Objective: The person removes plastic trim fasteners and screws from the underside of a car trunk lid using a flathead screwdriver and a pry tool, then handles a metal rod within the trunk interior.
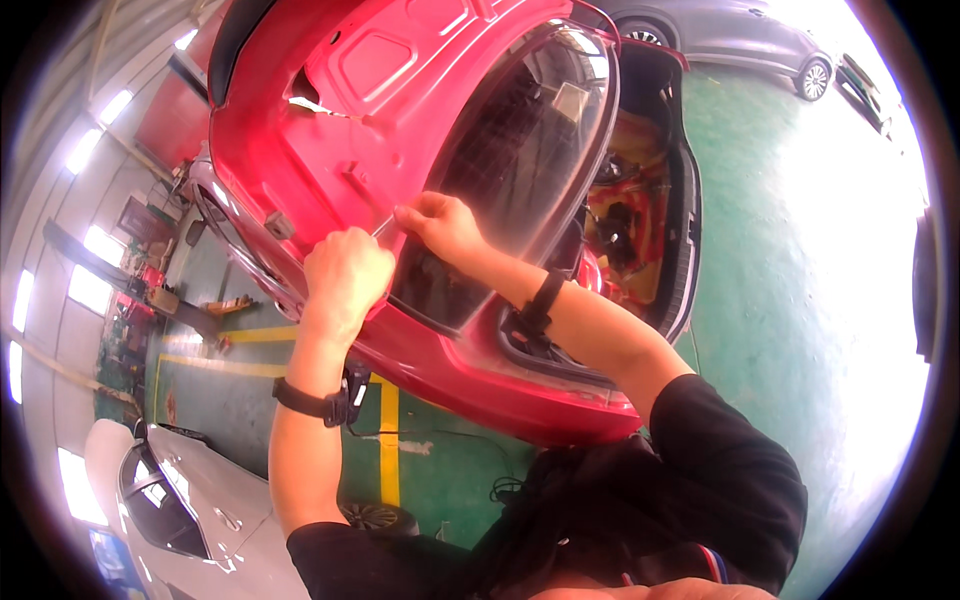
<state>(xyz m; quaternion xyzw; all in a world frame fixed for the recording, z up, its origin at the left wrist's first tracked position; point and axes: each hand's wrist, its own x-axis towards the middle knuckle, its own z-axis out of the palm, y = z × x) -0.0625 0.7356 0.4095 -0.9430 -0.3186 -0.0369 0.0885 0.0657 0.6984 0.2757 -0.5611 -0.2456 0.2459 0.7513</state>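
Overhead hangs a raised red tailgate (330, 110), its bare inner panel facing the person, with the rear window glass (520, 150) set in its right half. The room is a workshop: green floor (790, 300) with yellow painted lines (389, 440), bright windows along the left wall, a white car (190, 500) at lower left, a grey car (720, 35) at the top right.

The left hand (345, 275) is balled in a tight fist just beside the glass's lower left edge; what it grips cannot be made out. The right hand (440, 225) sits at the same edge, fingers pinched shut on a thin metal rod (385, 227) that reaches toward the left hand. Both wrists wear black straps.

To the right of the tailgate the floor lies open. The stripped boot cavity (640, 200) shows behind the glass, blurred. The rod's tip is too small to read.
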